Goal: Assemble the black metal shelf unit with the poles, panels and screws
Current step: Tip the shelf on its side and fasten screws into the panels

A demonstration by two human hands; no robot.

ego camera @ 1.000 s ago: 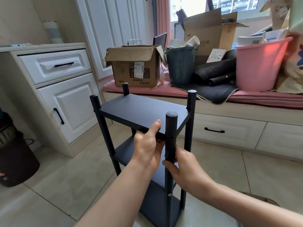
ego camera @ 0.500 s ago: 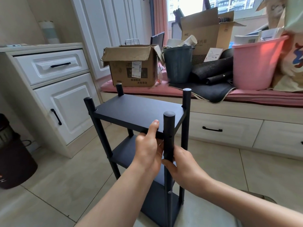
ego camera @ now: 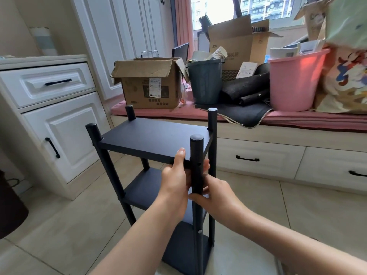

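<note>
Fingers [ego camera: 205, 166] of your right hand [ego camera: 216, 192] wrap the near pole [ego camera: 196, 165]; your left hand [ego camera: 176, 179] pinches the top panel [ego camera: 153, 138] edge beside it, thumb on top. Shelf unit [ego camera: 139, 187] stands upright on the tiled floor [ego camera: 59, 219], near the window seat [ego camera: 278, 133] and white cabinet [ego camera: 49, 116]. The hole at that joint looks empty, so loosen either grip and the panel corner could drop or the frame rack.

A: Floor?
B: Beige tile floor [ego camera: 59, 225]. White cabinet [ego camera: 49, 120] at left, black handles, one drawer above a door.
A: Back wall?
B: Window [ego camera: 268, 8] with daylight, pink curtain [ego camera: 182, 22], white panelled doors [ego camera: 123, 36].
A: Below it?
B: Window seat [ego camera: 297, 153] with drawers, pink cushion [ego camera: 309, 118] on top.
</note>
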